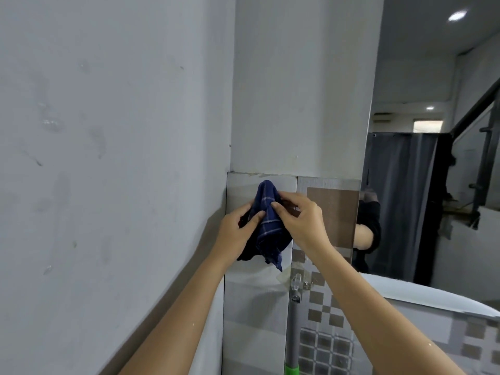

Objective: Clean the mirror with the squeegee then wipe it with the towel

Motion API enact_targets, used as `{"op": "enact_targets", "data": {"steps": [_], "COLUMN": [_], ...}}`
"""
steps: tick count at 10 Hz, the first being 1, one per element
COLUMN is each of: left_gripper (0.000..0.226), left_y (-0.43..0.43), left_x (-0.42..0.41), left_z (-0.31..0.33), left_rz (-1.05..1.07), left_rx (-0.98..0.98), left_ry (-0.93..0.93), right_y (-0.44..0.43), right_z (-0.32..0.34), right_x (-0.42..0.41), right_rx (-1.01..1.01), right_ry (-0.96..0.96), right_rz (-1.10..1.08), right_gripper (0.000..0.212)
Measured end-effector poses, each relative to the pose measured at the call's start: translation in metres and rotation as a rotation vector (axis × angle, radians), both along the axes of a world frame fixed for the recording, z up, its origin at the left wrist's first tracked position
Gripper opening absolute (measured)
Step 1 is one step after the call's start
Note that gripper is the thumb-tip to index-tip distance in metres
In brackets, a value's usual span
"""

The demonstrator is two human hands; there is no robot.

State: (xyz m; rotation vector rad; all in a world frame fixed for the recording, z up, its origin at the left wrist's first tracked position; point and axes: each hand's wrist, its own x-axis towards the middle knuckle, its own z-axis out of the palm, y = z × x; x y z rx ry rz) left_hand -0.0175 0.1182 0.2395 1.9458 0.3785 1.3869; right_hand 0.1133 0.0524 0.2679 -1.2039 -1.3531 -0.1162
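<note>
Head view: both hands are up at the tiled column ahead, working one dark blue checked towel (267,226). The left hand (235,234) is closed on the towel's left side, thumb across the front, fingers curled behind the cloth. The right hand (300,220) pinches the towel's upper fold between thumb and fingertips (276,205); the rest of that hand is loosely curled. The towel is bunched, with its top corner poking up above both hands and its lower end hanging free below them, in front of the grey wall tiles (251,307).

Squeegee: only a grey pole (293,328) with a green collar (291,370) at the bottom edge is visible, hanging upright from a small clear hook (296,280) on the tiles, below and slightly right of the towel. The blade is not visible.

The mirror (433,171) is to the right of the column, well apart from the towel; neither hand touches it. It reflects a dark curtain, stair rail, ceiling lights and part of the person's arm and dark sleeve. A white basin rim (405,290) sits below the mirror, near right. A plain painted wall (108,158) fills the left.
</note>
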Motion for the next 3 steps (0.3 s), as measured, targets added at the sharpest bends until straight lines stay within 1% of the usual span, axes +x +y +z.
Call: {"op": "enact_targets", "data": {"steps": [2, 3], "left_gripper": [0.028, 0.042], "left_y": [-0.026, -0.048], "left_x": [-0.012, -0.022], "left_z": [0.01, 0.012], "left_rz": [0.215, 0.328], "left_rx": [0.086, 0.103], "left_ry": [0.151, 0.238], "right_y": [-0.028, -0.065], "right_z": [0.002, 0.001], "right_x": [-0.007, -0.015], "right_rx": [-0.192, -0.224], "right_ry": [-0.167, -0.191], "right_rz": [-0.083, -0.094], "right_gripper": [0.027, 0.03]}}
